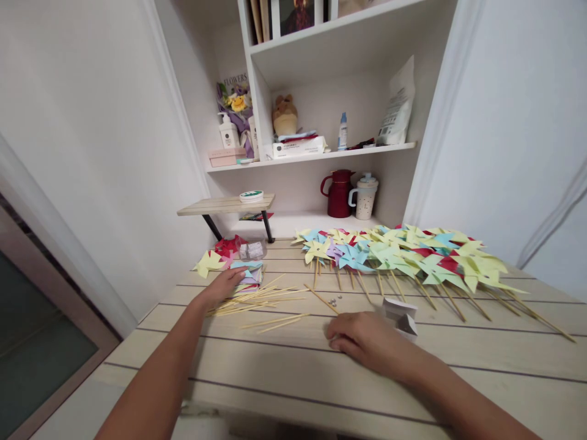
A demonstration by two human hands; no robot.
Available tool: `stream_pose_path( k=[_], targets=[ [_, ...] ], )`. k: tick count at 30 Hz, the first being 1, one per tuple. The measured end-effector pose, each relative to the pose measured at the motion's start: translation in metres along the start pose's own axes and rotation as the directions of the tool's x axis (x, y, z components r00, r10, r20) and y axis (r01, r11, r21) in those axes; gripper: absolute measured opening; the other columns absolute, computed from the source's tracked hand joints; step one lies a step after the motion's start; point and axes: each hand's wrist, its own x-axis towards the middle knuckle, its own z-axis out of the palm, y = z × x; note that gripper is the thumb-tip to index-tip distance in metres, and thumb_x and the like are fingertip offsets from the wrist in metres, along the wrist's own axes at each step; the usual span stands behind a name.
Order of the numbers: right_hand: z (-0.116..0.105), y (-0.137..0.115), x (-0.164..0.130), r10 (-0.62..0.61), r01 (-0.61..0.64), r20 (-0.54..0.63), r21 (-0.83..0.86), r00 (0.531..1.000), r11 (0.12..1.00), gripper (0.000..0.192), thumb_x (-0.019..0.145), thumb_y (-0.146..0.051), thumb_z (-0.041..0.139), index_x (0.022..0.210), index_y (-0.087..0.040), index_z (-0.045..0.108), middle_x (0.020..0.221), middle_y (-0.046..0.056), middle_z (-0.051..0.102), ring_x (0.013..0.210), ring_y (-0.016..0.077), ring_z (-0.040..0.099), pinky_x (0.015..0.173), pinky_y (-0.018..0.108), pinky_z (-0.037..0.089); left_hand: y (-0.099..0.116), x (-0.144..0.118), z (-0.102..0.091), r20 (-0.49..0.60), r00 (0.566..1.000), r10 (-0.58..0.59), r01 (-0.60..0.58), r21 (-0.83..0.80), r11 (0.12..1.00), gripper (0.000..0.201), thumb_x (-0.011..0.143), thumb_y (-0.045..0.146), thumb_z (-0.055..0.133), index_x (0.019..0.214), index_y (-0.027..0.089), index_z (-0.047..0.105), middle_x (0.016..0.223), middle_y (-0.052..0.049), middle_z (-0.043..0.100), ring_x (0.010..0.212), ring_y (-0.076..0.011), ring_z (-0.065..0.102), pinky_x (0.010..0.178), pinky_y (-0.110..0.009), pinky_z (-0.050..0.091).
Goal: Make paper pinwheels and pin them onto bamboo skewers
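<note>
My left hand (223, 286) reaches to a small stack of coloured paper pieces (254, 278), its outstretched fingertips touching a light blue piece on top. Directly below that hand lies a spread of thin wooden sticks (270, 298). My right hand (360, 336) rests on the table with fingers loosely bent and thumb apart, nothing visible in it. Just beyond its fingers are one stick (322, 300) and several tiny silvery pieces (333, 301). A small open white box (400, 315) stands behind the right wrist.
Many paper pinwheels (389, 253) on sticks cover the table's back right. Yellow (208, 263) and red paper pieces (230, 246) lie back left beside a clear plastic container (252, 249). A small raised shelf (224, 205), a red jug (340, 194) and a cup (365, 198) stand behind.
</note>
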Motion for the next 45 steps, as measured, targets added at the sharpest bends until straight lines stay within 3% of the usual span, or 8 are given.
stream_pose_path(
  k=[8, 18, 25, 31, 35, 40, 45],
  targets=[
    [0.002, 0.002, -0.001, 0.007, -0.007, 0.001, 0.01, 1.0, 1.0, 0.019, 0.093, -0.026, 0.052, 0.089, -0.024, 0.07, 0.089, 0.002, 0.075, 0.082, 0.0198, 0.068, 0.072, 0.027, 0.043, -0.001, -0.003, 0.007, -0.039, 0.999, 0.018, -0.02, -0.041, 0.999, 0.063, 0.09, 0.06, 0.038, 0.125, 0.017, 0.067, 0.138, -0.01, 0.061, 0.124, -0.0288, 0.057, 0.11, -0.041, 0.038],
    [0.001, 0.006, -0.002, 0.034, -0.035, 0.012, 0.075, 0.999, 0.997, 0.016, 0.092, -0.025, 0.054, 0.091, -0.025, 0.069, 0.09, 0.001, 0.075, 0.083, 0.0191, 0.068, 0.075, 0.027, 0.044, 0.005, 0.001, 0.013, -0.076, 0.996, 0.044, -0.046, -0.025, 0.999, 0.068, 0.088, 0.068, 0.034, 0.112, 0.017, 0.072, 0.133, -0.011, 0.065, 0.126, -0.0296, 0.055, 0.113, -0.041, 0.035],
    [0.001, 0.005, -0.002, 0.038, -0.039, 0.012, 0.075, 0.999, 0.996, 0.017, 0.092, -0.026, 0.054, 0.091, -0.024, 0.071, 0.091, 0.003, 0.075, 0.084, 0.0195, 0.067, 0.075, 0.027, 0.045, 0.009, 0.001, 0.011, -0.098, 0.995, 0.032, -0.036, -0.045, 0.998, 0.057, 0.084, 0.063, 0.044, 0.105, 0.017, 0.072, 0.128, -0.011, 0.067, 0.119, -0.0306, 0.059, 0.108, -0.04, 0.04],
    [0.0, 0.005, -0.002, 0.044, -0.046, 0.019, 0.09, 0.999, 0.995, 0.019, 0.092, -0.028, 0.054, 0.094, -0.024, 0.072, 0.092, 0.004, 0.076, 0.086, 0.0209, 0.068, 0.078, 0.028, 0.045, 0.011, 0.004, 0.014, -0.171, 0.985, 0.034, -0.051, -0.091, 0.995, 0.04, 0.077, 0.055, 0.055, 0.086, 0.019, 0.071, 0.11, -0.011, 0.074, 0.102, -0.0306, 0.065, 0.096, -0.042, 0.047],
    [-0.001, 0.004, -0.003, 0.054, -0.056, 0.023, 0.095, 0.998, 0.994, 0.018, 0.092, -0.027, 0.054, 0.094, -0.025, 0.072, 0.093, 0.003, 0.076, 0.086, 0.0206, 0.068, 0.077, 0.027, 0.045, 0.012, 0.006, 0.017, -0.25, 0.968, 0.029, -0.063, -0.131, 0.989, 0.029, 0.072, 0.047, 0.06, 0.073, 0.019, 0.067, 0.101, -0.011, 0.075, 0.094, -0.0293, 0.066, 0.09, -0.041, 0.048],
    [-0.001, 0.003, -0.003, 0.027, -0.028, 0.008, 0.085, 1.0, 0.996, 0.019, 0.092, -0.024, 0.053, 0.088, -0.024, 0.071, 0.088, 0.002, 0.075, 0.082, 0.0195, 0.068, 0.075, 0.027, 0.045, 0.014, 0.007, 0.015, -0.344, 0.938, 0.036, -0.095, -0.157, 0.983, 0.021, 0.07, 0.039, 0.063, 0.074, 0.02, 0.072, 0.095, -0.008, 0.075, 0.096, -0.0283, 0.067, 0.091, -0.04, 0.048],
    [-0.004, 0.003, -0.001, 0.045, -0.031, -0.114, 0.121, 0.992, 0.992, 0.023, 0.094, -0.023, 0.049, 0.087, -0.023, 0.071, 0.089, 0.003, 0.075, 0.082, 0.0192, 0.067, 0.076, 0.028, 0.046, 0.014, 0.009, 0.006, -0.506, 0.862, 0.04, -0.116, -0.119, 0.986, 0.015, 0.07, 0.032, 0.064, 0.072, 0.022, 0.076, 0.107, -0.01, 0.074, 0.11, -0.0299, 0.063, 0.101, -0.045, 0.042]
  ],
)
